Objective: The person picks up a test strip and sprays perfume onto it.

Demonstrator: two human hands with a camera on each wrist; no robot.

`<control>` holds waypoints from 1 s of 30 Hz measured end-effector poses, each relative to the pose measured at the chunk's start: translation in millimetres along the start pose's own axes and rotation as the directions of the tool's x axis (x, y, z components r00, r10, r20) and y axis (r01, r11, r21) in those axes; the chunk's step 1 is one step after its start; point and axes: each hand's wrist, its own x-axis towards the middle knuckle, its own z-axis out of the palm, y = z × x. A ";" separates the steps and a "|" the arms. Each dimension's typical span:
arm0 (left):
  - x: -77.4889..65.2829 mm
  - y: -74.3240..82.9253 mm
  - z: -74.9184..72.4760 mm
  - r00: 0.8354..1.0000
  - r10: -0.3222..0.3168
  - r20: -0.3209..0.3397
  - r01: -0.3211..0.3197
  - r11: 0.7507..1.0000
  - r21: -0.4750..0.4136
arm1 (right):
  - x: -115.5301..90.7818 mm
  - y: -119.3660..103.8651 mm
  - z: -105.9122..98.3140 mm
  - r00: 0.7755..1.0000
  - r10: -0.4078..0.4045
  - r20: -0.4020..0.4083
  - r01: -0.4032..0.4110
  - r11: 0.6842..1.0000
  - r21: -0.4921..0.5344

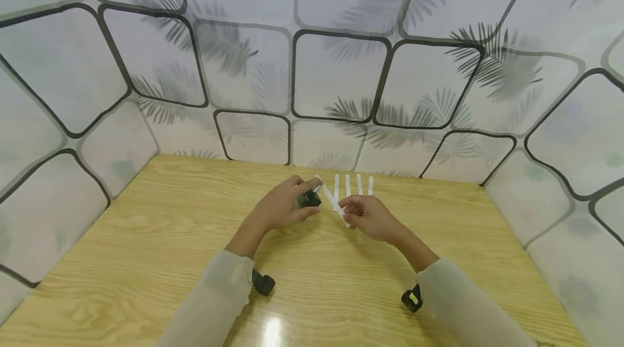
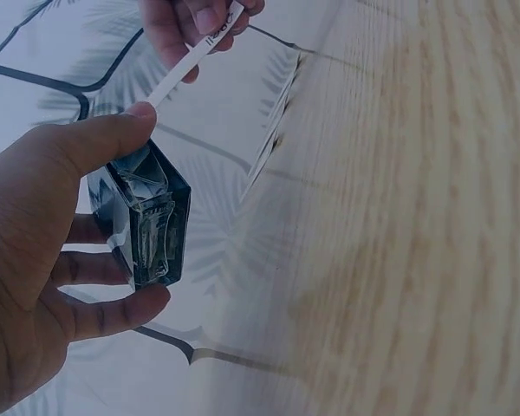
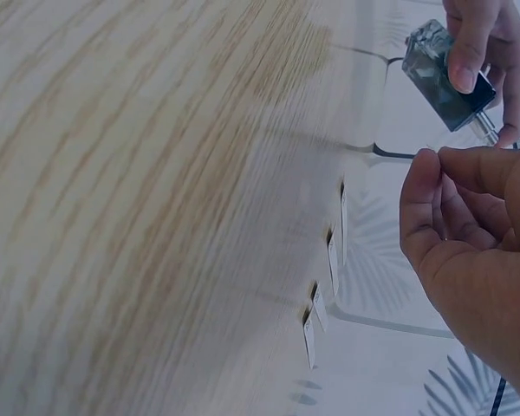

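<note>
My left hand (image 1: 278, 207) grips a dark glass perfume bottle (image 1: 310, 199), held above the table. The index finger rests on the silver sprayer (image 3: 484, 128) at its top, with the thumb and other fingers round the glass body (image 2: 152, 225). A white paper test strip (image 1: 332, 198) is pinched between thumb and fingertips of my right hand (image 1: 374, 218). It slants toward the sprayer, and its far end comes close to the left index fingertip; whether they touch I cannot tell. Dark printed lettering shows on the strip (image 2: 191, 59) near the right fingers.
Several more white strips (image 1: 348, 184) lie side by side on the wooden table (image 1: 312, 282), just beyond the right hand. A patterned curtain-like backdrop (image 1: 336, 76) encloses the table at the back and sides. Each wrist wears a small black camera (image 1: 264, 283).
</note>
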 end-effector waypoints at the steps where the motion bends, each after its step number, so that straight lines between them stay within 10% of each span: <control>1: -0.2 0.1 -0.2 1.000 -0.002 0.002 0.002 1.000 -0.002 | -0.2 -0.8 0.1 1.000 0.001 0.002 -0.001 1.000 -0.001; 30: -1.5 -3.6 1.0 1.000 0.006 -0.020 -0.006 1.000 0.000 | 1.4 -1.4 -1.1 0.999 0.035 0.014 -0.035 0.999 0.013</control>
